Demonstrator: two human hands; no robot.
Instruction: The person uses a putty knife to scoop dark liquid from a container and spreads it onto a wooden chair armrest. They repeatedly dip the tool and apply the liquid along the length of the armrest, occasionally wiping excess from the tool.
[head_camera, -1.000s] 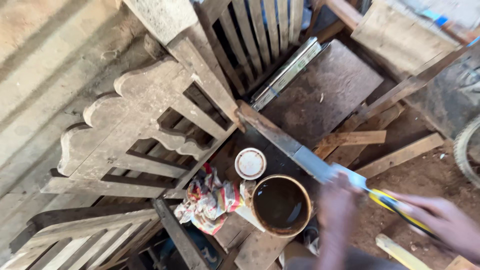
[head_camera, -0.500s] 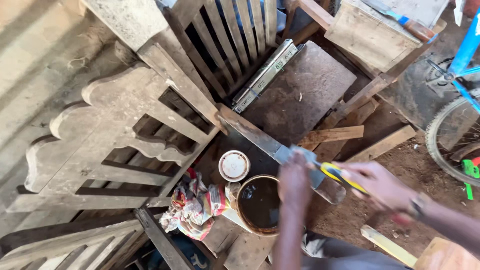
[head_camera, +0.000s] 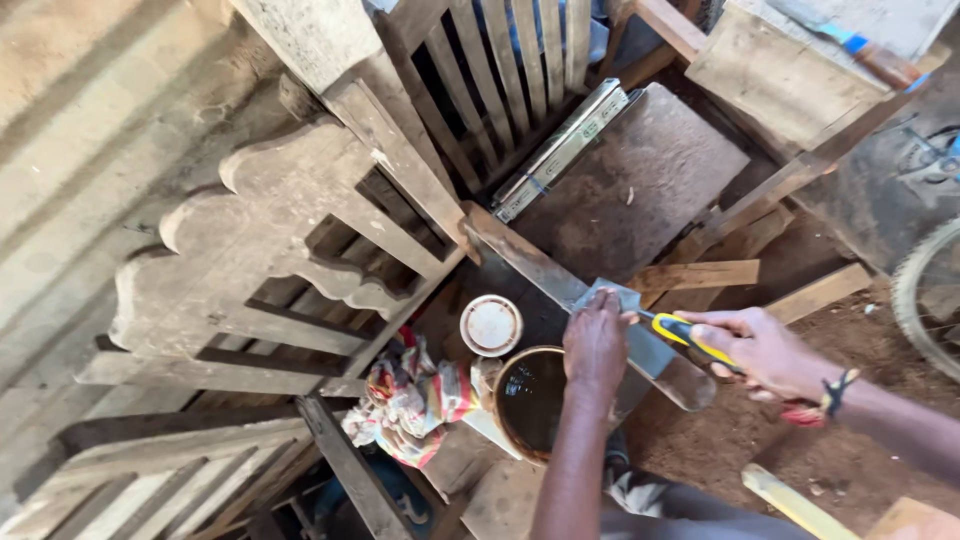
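Note:
My right hand (head_camera: 768, 350) grips the yellow and black handle of a scraper (head_camera: 683, 334). Its flat metal blade (head_camera: 608, 297) lies against a slanted wooden rail (head_camera: 540, 265) of a carved wooden frame. My left hand (head_camera: 597, 343) presses its fingers down on the blade and the rail. Just below my left hand stands an open round tin (head_camera: 527, 400) with dark liquid in it. The tin's pale round lid (head_camera: 491, 326) lies beside it to the left.
A crumpled red, white and yellow rag (head_camera: 415, 400) lies left of the tin. Carved, slatted wooden furniture parts (head_camera: 270, 260) fill the left. A dark board (head_camera: 640, 170), loose wood strips (head_camera: 695, 274), a dirt floor and a bicycle wheel (head_camera: 925, 300) lie to the right.
The view has shifted a little. Both hands have moved up and left along the rail with the scraper, and my left hand now presses on the blade.

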